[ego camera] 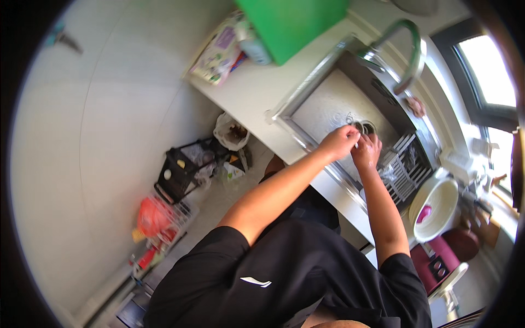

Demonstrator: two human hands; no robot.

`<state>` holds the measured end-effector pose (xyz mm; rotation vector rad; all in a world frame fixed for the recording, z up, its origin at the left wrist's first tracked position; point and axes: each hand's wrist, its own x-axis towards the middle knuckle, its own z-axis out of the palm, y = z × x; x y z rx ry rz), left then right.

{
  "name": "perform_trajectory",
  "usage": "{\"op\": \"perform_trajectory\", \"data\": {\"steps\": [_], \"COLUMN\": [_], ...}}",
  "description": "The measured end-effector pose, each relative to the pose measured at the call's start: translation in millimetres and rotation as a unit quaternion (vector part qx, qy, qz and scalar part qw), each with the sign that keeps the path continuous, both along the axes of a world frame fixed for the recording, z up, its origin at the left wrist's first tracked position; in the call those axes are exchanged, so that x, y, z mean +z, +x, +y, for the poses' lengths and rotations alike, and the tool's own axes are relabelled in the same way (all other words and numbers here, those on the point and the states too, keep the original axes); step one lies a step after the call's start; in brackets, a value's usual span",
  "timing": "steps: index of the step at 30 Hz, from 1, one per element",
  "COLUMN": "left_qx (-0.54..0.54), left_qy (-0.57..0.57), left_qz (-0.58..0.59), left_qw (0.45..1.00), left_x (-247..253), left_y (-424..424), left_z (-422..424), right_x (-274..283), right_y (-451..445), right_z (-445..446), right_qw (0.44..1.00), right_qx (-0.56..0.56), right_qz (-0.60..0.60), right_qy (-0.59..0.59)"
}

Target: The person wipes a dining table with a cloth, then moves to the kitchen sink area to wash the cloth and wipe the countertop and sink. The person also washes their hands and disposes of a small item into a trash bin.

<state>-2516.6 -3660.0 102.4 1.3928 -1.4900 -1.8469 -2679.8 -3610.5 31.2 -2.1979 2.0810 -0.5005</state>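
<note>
Both my hands are close together over a steel sink [328, 102], near its drain [368, 127]. My left hand [339, 142] has its fingers pinched at a small, blurred item, too small to name. Touching or almost touching it, my right hand [366, 151] has bent fingers and looks wet; what it holds, if anything, is hidden. Some water lies on the sink floor. A curved metal faucet [410, 49] rises behind the basin. To the right of my right hand, a slatted drying rack [400, 172] sits across the sink.
A green board [295, 24], a wipes pack [217, 53] and a pale blue bottle [255, 50] are on the counter, left of the sink. To the right stands a white basin [443, 201]. Below the counter are a lined bin [230, 133] and a black crate [182, 174].
</note>
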Motion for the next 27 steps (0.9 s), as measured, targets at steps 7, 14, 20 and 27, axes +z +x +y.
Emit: {"op": "perform_trajectory", "data": {"steps": [7, 14, 20, 27], "left_qx": [0.097, 0.157, 0.437, 0.541], "left_qy": [-0.206, -0.235, -0.190, 0.185], "left_qz": [-0.104, -0.026, 0.122, -0.253], "left_qw": [0.968, 0.959, 0.871, 0.781], "left_x": [1.5, 1.8, -48.5, -402.2], "left_y": [26.6, 89.4, 229.3, 414.7], "left_z": [32.8, 39.1, 68.3, 144.5], "right_x": [12.7, -7.4, -20.1, -42.6], "right_y": [30.6, 67.1, 99.7, 70.8], "right_z": [17.5, 17.5, 23.2, 28.4], "right_qw": [0.997, 0.997, 0.987, 0.987], "right_qx": [0.052, 0.047, -0.077, -0.128], "right_qz": [0.002, 0.010, -0.025, -0.057], "right_qy": [0.057, 0.065, 0.139, 0.084]}}
